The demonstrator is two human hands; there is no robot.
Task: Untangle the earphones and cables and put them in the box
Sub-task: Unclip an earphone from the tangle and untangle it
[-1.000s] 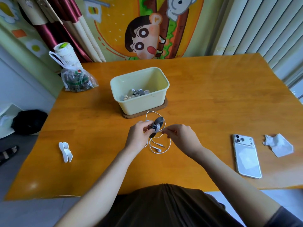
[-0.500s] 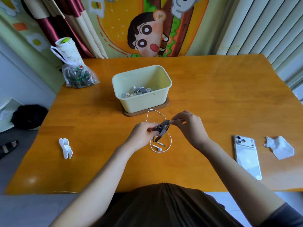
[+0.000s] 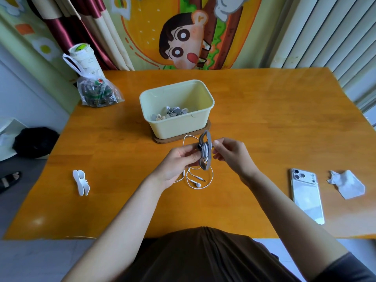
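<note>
From my feed: dark brown top (image 3: 203, 259), loose, fabric gathered in vertical folds at centre. Short sleeve (image 3: 352, 269) edge at right upper arm. Forearms (image 3: 130, 216), left hand (image 3: 177, 163), right hand (image 3: 234, 155) bare.

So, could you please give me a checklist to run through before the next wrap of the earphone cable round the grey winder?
1. Left hand grips the grey winder: ok.
2. Right hand pinches the earphone cable beside the winder: ok.
3. Cable fully wound: not ok; a loop and an earbud lie on the table.
4. Loose loop free of knots: cannot tell.
5. Box open, with room above the things inside: ok.
</note>
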